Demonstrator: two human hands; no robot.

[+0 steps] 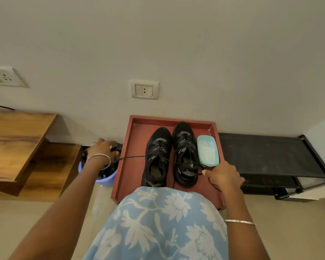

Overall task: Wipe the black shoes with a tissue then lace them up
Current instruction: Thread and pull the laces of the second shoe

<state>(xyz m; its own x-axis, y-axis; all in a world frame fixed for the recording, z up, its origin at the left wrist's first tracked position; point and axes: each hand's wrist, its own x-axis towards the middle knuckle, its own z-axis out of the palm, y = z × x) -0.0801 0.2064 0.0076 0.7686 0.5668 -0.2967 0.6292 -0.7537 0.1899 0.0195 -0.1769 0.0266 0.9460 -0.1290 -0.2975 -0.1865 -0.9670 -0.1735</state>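
Black shoes (158,147), a pair, stand side by side, toes to the wall, heels to the person, in the middle of the red tray (134,175); the right-side shoe (185,152) sits nearer the far rim. Laces loose on both.

Wooden desk (13,139) at far left, against the wall. Black rack (261,154) runs right from the tray's right rim. The tray lies on the floor with its far rim at the wall. Blue floral dress (158,222) covers the tray's near edge. Purple bin (107,180) with black bag liner (118,147) stands just beside the tray's left rim. Teal container (208,152) lies along the right rim, touching or nearly touching the right-side shoe. Two wall sockets (144,89) above.

Left hand (101,149) is over the bin, fingers curled down into the liner; cannot tell if it holds anything. Right hand (223,175), by the near right part of the tray, pinches the right lace (215,185) between thumb and finger, its tail dangling below. Left lace (133,157) stretches taut from the other shoe across the left rim toward the bin; its end is hidden. Thin bangle (99,156) on each wrist.
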